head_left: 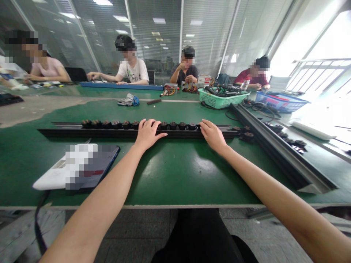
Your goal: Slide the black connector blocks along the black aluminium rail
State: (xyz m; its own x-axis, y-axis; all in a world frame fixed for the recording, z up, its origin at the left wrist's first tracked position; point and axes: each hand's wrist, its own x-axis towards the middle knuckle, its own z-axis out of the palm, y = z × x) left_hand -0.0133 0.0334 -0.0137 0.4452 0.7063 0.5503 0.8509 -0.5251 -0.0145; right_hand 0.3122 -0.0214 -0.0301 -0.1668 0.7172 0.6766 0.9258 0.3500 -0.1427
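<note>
A long black rail lies crosswise on the green table, with a row of black round socket modules standing in its channel. My left hand reaches over the rail near its middle, fingers bent over the row and thumb along the front wall. Some modules are hidden under that hand. Toward the right end, my right hand has its fingers pressed together at the last socket module of the row. Its thumb and the exact contact are hidden.
Another black rail lies diagonally at right, with loose modules beside it. A white device and a dark tablet-like panel lie at left. Behind are gloves, a green basket, a blue basket and several seated people.
</note>
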